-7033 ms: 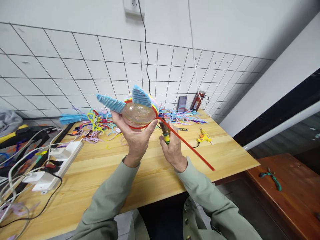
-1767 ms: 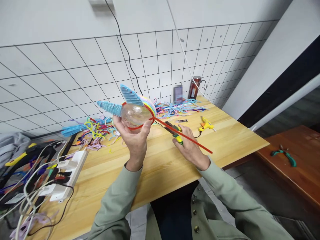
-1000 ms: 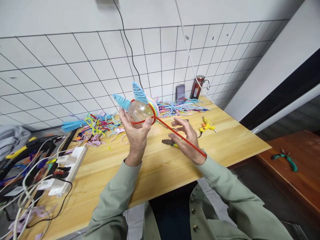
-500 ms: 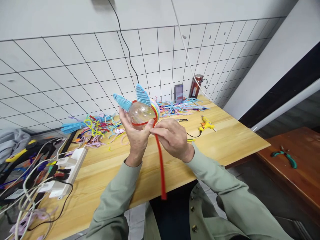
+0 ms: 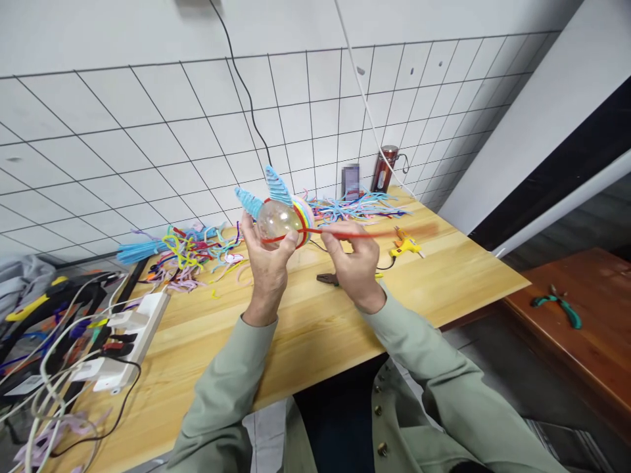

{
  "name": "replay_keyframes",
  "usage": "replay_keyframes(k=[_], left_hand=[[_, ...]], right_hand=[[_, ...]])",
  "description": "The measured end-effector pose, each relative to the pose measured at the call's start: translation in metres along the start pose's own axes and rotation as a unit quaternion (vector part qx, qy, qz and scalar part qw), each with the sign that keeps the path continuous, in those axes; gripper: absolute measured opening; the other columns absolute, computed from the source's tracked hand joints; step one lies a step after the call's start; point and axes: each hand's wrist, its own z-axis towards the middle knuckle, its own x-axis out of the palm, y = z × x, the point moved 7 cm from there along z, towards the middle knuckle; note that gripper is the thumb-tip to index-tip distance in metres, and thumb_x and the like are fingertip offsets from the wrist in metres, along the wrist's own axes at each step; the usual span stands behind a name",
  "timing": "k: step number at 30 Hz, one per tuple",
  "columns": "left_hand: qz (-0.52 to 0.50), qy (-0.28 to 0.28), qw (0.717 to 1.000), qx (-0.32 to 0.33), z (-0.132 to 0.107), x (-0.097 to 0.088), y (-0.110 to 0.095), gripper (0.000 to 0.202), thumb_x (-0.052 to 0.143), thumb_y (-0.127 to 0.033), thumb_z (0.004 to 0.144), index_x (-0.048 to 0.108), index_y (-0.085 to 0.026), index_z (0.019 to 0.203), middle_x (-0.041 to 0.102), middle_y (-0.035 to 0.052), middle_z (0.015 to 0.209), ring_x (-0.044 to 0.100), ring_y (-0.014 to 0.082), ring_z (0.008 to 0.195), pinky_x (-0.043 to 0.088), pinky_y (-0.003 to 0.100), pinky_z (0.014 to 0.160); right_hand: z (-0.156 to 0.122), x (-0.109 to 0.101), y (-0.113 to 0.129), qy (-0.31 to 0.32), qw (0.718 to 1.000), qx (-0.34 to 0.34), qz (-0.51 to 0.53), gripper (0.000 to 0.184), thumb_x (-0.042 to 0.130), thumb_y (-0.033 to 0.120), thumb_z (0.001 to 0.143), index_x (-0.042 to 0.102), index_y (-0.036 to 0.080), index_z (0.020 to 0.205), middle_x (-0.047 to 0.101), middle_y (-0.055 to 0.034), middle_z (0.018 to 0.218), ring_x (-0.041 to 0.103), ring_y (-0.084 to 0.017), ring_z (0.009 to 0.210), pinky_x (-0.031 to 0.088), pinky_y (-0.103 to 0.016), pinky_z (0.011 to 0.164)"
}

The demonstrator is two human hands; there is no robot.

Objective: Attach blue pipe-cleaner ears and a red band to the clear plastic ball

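My left hand (image 5: 269,269) is closed round a clear plastic ball (image 5: 277,220) held above the table. Two blue pipe-cleaner ears (image 5: 279,185) stick up from it, and rainbow-coloured bands (image 5: 306,213) run along its right side. Red pipe cleaner goes across the front of the ball, under my left thumb. From the ball a long red pipe cleaner (image 5: 315,230) stretches rightward, its far end smeared by motion. My right hand (image 5: 355,263) pinches this strip just right of the ball. Pliers (image 5: 327,279) lie on the table beside my right hand, partly covered by it.
A yellow glue gun (image 5: 407,244) lies at right. Loose pipe cleaners (image 5: 190,253) are heaped at left, and more (image 5: 352,207) lie along the wall near a red flask (image 5: 384,169). A power strip (image 5: 133,341) with tangled cables occupies the left edge. Green-handled pliers (image 5: 559,305) rest on a brown table.
The red pipe cleaner's free end has swung from hanging down to pointing right. My right hand has shifted right, away from the ball, uncovering the pliers. The ball has turned slightly.
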Motion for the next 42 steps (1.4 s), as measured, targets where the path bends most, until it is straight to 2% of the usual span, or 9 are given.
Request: replay_keyframes(k=[3, 6, 10, 15, 19, 25, 29, 37, 42], left_hand=[[0.092, -0.027, 0.993, 0.063, 0.003, -0.005, -0.005, 0.131, 0.102, -0.069, 0.069, 0.032, -0.025, 0.170, 0.042, 0.0208, 0.178, 0.044, 0.0349, 0.169, 0.031, 0.048, 0.144], [0.061, -0.019, 0.998, 0.017, 0.004, -0.003, 0.002, 0.133, 0.102, -0.070, 0.066, 0.034, -0.025, 0.171, 0.044, 0.0203, 0.178, 0.047, 0.0352, 0.168, 0.036, 0.048, 0.142], [-0.085, 0.023, 0.987, -0.137, 0.000, 0.009, 0.015, 0.123, 0.104, -0.061, 0.065, 0.043, -0.027, 0.166, 0.051, 0.0203, 0.175, 0.055, 0.0371, 0.162, 0.051, 0.048, 0.130], [-0.111, 0.027, 0.977, -0.180, 0.003, 0.010, 0.018, 0.112, 0.107, -0.053, 0.062, 0.054, -0.029, 0.157, 0.055, 0.0179, 0.173, 0.058, 0.0357, 0.159, 0.058, 0.042, 0.122], [-0.105, 0.025, 0.987, -0.117, 0.011, 0.003, 0.018, 0.096, 0.108, -0.052, 0.063, 0.062, -0.033, 0.146, 0.068, 0.0088, 0.159, 0.064, 0.0316, 0.152, 0.059, 0.043, 0.123], [-0.107, 0.094, 0.984, -0.106, 0.012, 0.007, 0.022, 0.063, 0.103, -0.040, 0.073, 0.075, -0.050, 0.129, 0.077, -0.0134, 0.141, 0.048, 0.0432, 0.164, 0.036, 0.072, 0.142], [-0.092, 0.089, 0.985, -0.118, 0.008, 0.009, 0.026, 0.070, 0.105, -0.044, 0.071, 0.072, -0.050, 0.132, 0.074, -0.0141, 0.149, 0.043, 0.0446, 0.168, 0.033, 0.076, 0.142], [-0.042, 0.089, 0.983, -0.152, -0.003, 0.012, 0.045, 0.117, 0.107, -0.064, 0.062, 0.050, -0.036, 0.161, 0.055, 0.0125, 0.172, 0.051, 0.0410, 0.165, 0.049, 0.057, 0.134], [-0.042, 0.079, 0.984, -0.152, -0.008, 0.014, 0.042, 0.118, 0.104, -0.064, 0.066, 0.047, -0.034, 0.165, 0.051, 0.0154, 0.175, 0.055, 0.0405, 0.162, 0.053, 0.053, 0.130]], right_hand=[[-0.010, 0.012, 0.016, 0.059, 0.985, -0.131, -0.096, 0.015, 0.074, 0.041, 0.107, 0.084, 0.031, 0.101, 0.085, -0.0075, 0.102, 0.079, -0.026, 0.101, 0.064, -0.048, 0.099], [-0.003, 0.008, -0.013, 0.046, 0.997, 0.033, 0.042, 0.027, 0.081, 0.055, 0.101, 0.082, 0.028, 0.097, 0.083, -0.0055, 0.096, 0.077, -0.023, 0.093, 0.066, -0.041, 0.090], [-0.004, 0.013, -0.057, 0.016, 0.898, 0.326, 0.295, 0.055, 0.105, 0.066, 0.066, 0.074, 0.023, 0.084, 0.073, 0.0020, 0.077, 0.066, -0.011, 0.068, 0.058, -0.023, 0.063], [-0.003, -0.006, -0.066, 0.017, 0.904, 0.310, 0.294, 0.057, 0.103, 0.067, 0.066, 0.074, 0.023, 0.089, 0.077, 0.0005, 0.085, 0.069, -0.011, 0.072, 0.058, -0.021, 0.063], [-0.004, -0.074, -0.101, 0.072, 0.946, 0.317, 0.012, 0.041, 0.080, 0.061, 0.088, 0.072, 0.022, 0.095, 0.079, -0.0017, 0.087, 0.066, -0.012, 0.067, 0.055, -0.024, 0.063], [0.010, -0.238, -0.140, -0.023, 0.855, 0.362, -0.370, 0.016, 0.065, 0.022, 0.094, 0.078, 0.018, 0.101, 0.081, -0.0081, 0.094, 0.073, -0.023, 0.099, 0.056, -0.034, 0.095], [0.017, -0.281, -0.143, -0.042, 0.799, 0.370, -0.472, 0.023, 0.067, 0.014, 0.091, 0.080, 0.012, 0.110, 0.079, -0.0251, 0.131, 0.065, -0.038, 0.138, 0.046, -0.051, 0.122], [-0.001, -0.127, -0.107, 0.097, 0.968, 0.166, -0.159, 0.053, 0.078, 0.054, 0.097, 0.070, 0.024, 0.140, 0.074, -0.0136, 0.150, 0.069, -0.031, 0.140, 0.057, -0.052, 0.118], [-0.002, -0.025, -0.060, 0.163, 0.973, 0.147, 0.074, 0.072, 0.086, 0.071, 0.089, 0.062, 0.030, 0.143, 0.065, -0.0113, 0.162, 0.060, -0.030, 0.155, 0.054, -0.053, 0.126]])
